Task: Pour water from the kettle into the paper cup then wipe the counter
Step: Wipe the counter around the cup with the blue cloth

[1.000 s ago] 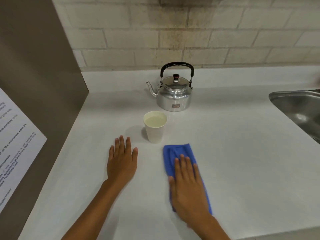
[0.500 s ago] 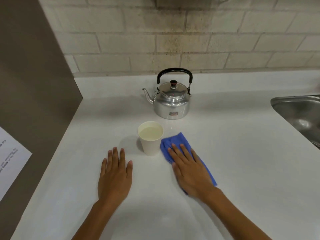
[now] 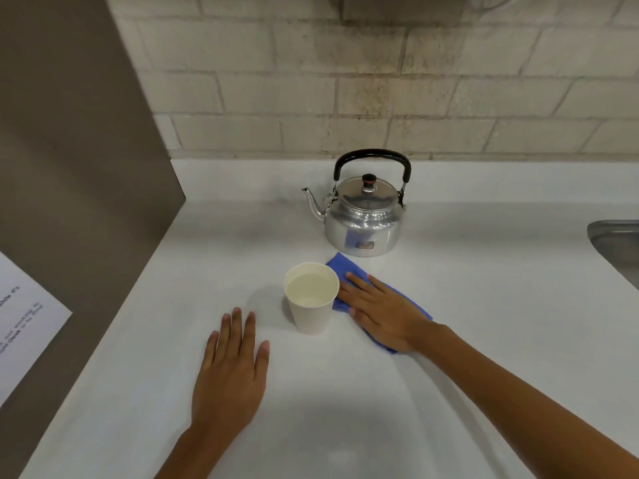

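Observation:
A white paper cup (image 3: 312,303) holding water stands upright in the middle of the white counter (image 3: 484,340). Behind it, to the right, sits a shiny metal kettle (image 3: 362,216) with a black handle and its spout pointing left. A blue cloth (image 3: 343,269) lies flat between cup and kettle, its far corner almost at the kettle's base. My right hand (image 3: 383,311) presses flat on the cloth, fingers pointing left toward the cup. My left hand (image 3: 231,371) rests palm down on the bare counter, left of and nearer than the cup, holding nothing.
A brown side panel (image 3: 79,167) with a printed paper sheet (image 3: 24,326) walls off the left. A brick wall (image 3: 380,81) runs along the back. A steel sink (image 3: 615,247) is set into the counter at the far right edge.
My right hand has slid the blue cloth away from me, from the near counter up alongside the cup toward the kettle. My left hand stayed flat on the counter.

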Motion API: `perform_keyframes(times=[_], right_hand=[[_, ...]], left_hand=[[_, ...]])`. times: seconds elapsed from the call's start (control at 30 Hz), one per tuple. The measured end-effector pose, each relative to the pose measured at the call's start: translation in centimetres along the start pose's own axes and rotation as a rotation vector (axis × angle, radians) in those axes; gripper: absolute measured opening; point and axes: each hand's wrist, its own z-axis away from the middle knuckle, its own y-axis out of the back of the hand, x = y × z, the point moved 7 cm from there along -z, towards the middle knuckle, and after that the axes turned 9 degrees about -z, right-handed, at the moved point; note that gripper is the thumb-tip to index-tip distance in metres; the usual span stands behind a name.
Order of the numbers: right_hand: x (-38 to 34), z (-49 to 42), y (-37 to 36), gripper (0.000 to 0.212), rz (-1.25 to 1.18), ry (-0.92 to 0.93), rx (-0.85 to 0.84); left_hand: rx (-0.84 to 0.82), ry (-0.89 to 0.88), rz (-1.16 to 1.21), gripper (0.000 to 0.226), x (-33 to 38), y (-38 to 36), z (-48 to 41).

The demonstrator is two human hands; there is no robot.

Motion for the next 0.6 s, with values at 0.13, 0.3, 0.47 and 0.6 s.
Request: perform_keyframes(times=[0.13,0.3,0.47,0.6], right_hand=[[4.5,4.7,1.5,0.060,-0.070,-0.225,0.092],[-1.8,5.3,-0.3,0.051,0.032,-0.340,0.272],[-3.3,8.1,-0.4,0.056,0.072,-0.265,0.261],[1.4,10.9,0.6,0.062,0.045,-0.536,0.307]], left_hand=[[0.024,0.003,0.049,0.075,0.0,-0.2,-0.1],[0.050,0.020,0.105,0.089,0.3,0.3,0.0],[0.006,0.027,0.136,0.090,0.2,0.4,0.1],[0.017,0.015,0.123,0.091,0.3,0.5,0.3]])
